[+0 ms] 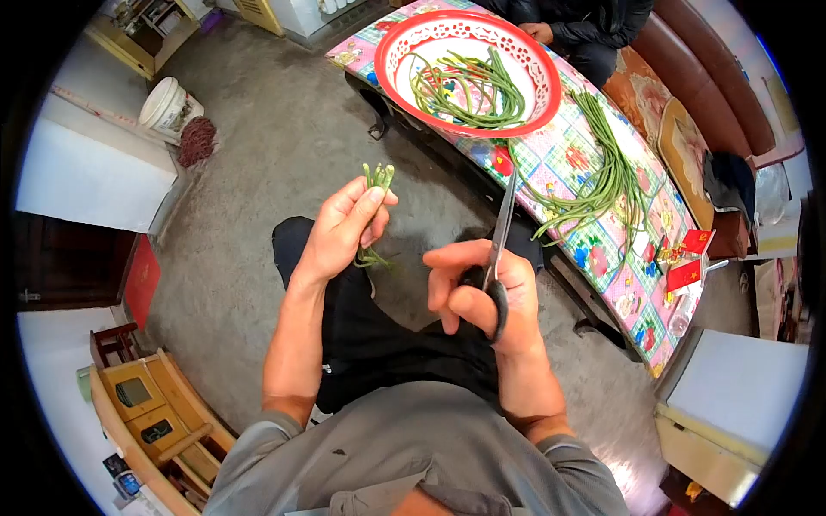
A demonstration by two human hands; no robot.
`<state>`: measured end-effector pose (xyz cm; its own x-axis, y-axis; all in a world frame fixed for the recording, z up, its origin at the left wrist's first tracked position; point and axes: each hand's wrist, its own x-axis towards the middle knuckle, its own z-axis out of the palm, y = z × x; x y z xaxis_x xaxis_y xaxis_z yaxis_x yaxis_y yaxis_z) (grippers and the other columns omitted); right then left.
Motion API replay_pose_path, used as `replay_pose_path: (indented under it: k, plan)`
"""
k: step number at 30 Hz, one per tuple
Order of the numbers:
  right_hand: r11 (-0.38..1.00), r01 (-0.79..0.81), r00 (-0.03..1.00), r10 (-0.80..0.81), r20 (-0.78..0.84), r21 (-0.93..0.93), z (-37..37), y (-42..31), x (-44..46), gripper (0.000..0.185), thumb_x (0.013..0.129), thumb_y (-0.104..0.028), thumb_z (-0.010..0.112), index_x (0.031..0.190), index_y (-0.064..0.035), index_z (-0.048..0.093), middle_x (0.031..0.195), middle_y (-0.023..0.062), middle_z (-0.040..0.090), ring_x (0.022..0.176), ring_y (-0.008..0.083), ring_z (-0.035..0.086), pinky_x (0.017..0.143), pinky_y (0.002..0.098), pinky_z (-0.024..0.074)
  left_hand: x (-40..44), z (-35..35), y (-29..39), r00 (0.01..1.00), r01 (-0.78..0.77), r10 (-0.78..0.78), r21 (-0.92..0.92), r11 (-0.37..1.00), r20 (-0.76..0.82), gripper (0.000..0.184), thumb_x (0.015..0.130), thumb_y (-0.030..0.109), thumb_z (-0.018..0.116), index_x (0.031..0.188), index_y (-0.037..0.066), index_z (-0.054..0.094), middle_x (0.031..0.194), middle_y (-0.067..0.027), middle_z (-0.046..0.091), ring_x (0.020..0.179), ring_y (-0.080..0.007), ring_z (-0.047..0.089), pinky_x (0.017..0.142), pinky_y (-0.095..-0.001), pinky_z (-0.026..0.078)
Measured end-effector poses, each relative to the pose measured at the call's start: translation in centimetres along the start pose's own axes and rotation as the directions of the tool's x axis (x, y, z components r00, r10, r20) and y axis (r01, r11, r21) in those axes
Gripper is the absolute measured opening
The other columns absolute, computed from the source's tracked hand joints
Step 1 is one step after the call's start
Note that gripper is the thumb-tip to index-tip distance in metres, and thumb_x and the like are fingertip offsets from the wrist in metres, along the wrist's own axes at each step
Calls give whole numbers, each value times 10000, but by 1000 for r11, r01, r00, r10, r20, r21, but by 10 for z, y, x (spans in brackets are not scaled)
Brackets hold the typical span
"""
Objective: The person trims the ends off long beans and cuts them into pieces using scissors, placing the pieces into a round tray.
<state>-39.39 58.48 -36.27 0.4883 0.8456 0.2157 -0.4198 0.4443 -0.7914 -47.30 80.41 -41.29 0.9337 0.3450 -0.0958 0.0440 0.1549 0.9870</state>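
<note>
My left hand is closed around a small bunch of short green bean pieces, their cut ends showing above the thumb and a few thin tips hanging below. In my right hand is a pair of scissors with black handles, blades pointing up and away from me. The blades are apart from the beans. On the table a red-rimmed enamel basin holds several long green beans. A larger heap of long beans lies on the tablecloth to its right.
The table with a patterned cloth runs along my right, with small red flags and a glass near its end. Another person's hand rests beyond the basin. A white bucket and a mop head stand on the left.
</note>
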Motion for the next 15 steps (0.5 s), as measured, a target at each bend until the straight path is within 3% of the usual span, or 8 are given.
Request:
replay_pose_path:
  k: [2, 6, 8, 10, 11, 13, 14, 15]
  plan:
    - [954, -162, 972, 110, -209, -253, -3, 8, -1, 368, 909, -123, 760, 1233, 8, 646, 873, 44, 667, 651, 64, 574, 581, 207, 466, -1, 1, -1, 1000, 11, -11, -24, 1000, -11, 257, 1074, 286, 492, 1059, 55, 604, 689, 35, 496, 581, -43, 407, 520, -208, 341]
    - [903, -300, 911, 175, -374, -307, -17, 18, -7, 330, 907, -98, 751, 1213, -14, 659, 845, 5, 661, 621, 36, 554, 548, 192, 447, -3, -6, -2, 999, -12, 10, -33, 999, -40, 259, 1074, 282, 491, 1064, 50, 605, 680, 30, 486, 561, -46, 391, 507, -214, 336]
    - [911, -319, 927, 243, -287, -262, -19, 4, -12, 334, 909, -119, 729, 1200, 26, 651, 810, 52, 669, 574, 62, 547, 496, 199, 420, -5, -8, 2, 998, -17, 15, -48, 999, -54, 259, 1076, 275, 482, 1064, 46, 602, 673, 26, 479, 550, -47, 380, 498, -216, 331]
    - [974, -206, 975, 212, -67, 93, -18, -8, -22, 410, 892, -223, 742, 1181, 51, 649, 782, 116, 668, 530, 97, 540, 461, 220, 414, -4, -6, 10, 998, -32, 29, -62, 998, -60, 260, 1079, 268, 472, 1063, 42, 599, 666, 21, 472, 540, -48, 369, 489, -218, 326]
    - [982, -155, 985, 162, -52, 112, -11, -15, -25, 507, 862, -328, 753, 1155, 72, 646, 748, 148, 657, 515, 126, 541, 440, 242, 418, -5, -2, 18, 997, -62, 56, -145, 987, -47, 262, 1083, 257, 454, 1063, 36, 593, 656, 18, 464, 529, -48, 357, 482, -218, 319]
    - [921, -66, 991, 17, 130, 384, -2, -28, -7, 470, 862, -350, 769, 1097, 35, 638, 878, 169, 636, 592, 197, 576, 442, 270, 415, -5, 7, 35, 990, -140, 144, -288, 947, -6, 268, 1093, 231, 409, 1063, 24, 576, 636, 14, 448, 502, -47, 329, 466, -216, 298]
    - [865, -1, 991, -65, 115, 501, 17, -40, 5, 388, 876, -335, 776, 1034, -7, 642, 950, 152, 615, 667, 229, 600, 447, 285, 405, -4, 12, 44, 988, -150, 155, -286, 947, -5, 268, 1093, 231, 409, 1063, 24, 576, 636, 14, 448, 502, -47, 329, 466, -216, 298]
    - [824, 15, 976, -135, 171, 566, 23, -46, 19, 339, 889, -317, 764, 1032, -32, 649, 1144, 157, 582, 854, 252, 596, 510, 305, 438, -2, 17, 52, 982, -181, 190, -301, 936, -1, 271, 1093, 233, 405, 1066, 24, 575, 632, 15, 446, 499, -48, 326, 465, -216, 293]
